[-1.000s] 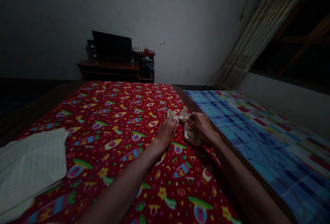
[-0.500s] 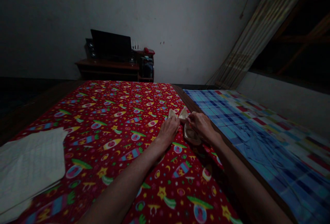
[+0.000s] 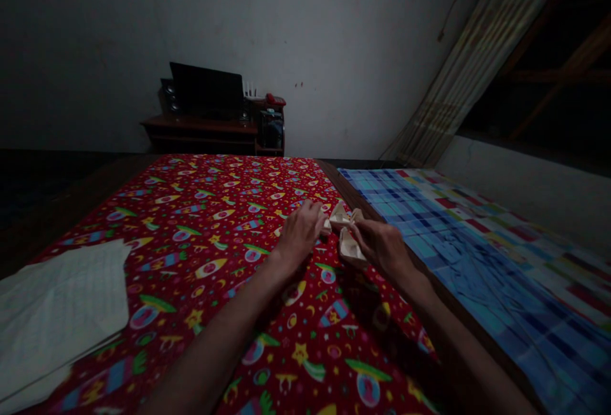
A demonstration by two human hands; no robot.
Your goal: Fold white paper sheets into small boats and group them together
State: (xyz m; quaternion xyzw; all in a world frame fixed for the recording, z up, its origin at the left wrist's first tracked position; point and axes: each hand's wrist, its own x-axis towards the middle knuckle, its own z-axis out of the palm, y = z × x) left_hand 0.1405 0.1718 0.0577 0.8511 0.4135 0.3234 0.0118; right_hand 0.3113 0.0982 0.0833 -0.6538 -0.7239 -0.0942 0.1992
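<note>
pinches an edge of the pale folded paper [image 3: 340, 214] with the right hand [image 3: 386, 244], thumb and fingertips pressed together in that grip. holds the left hand [image 3: 300, 233] at the opposite end, with fingers curled down just beside a small pale part there; from this angle, cannot tell whether pinching or only touching. shows pointed corners tilted upward and a hollow, boxlike part below the right fingertips. lies between both hands on the red printed cloth [image 3: 205, 211], near a strip of dark wood [image 3: 353, 192]. well apart, to the left: paper sheets [image 3: 71, 307] in a loose stack with uneven edges, partly out of view. past the wood, to the right: a blue plaid cloth [image 3: 405, 211]. by the far wall [image 3: 334, 20]: a dark monitor [image 3: 206, 91] on a brown surface [image 3: 200, 124], with a red telephone [image 3: 275, 100] near it.
</note>
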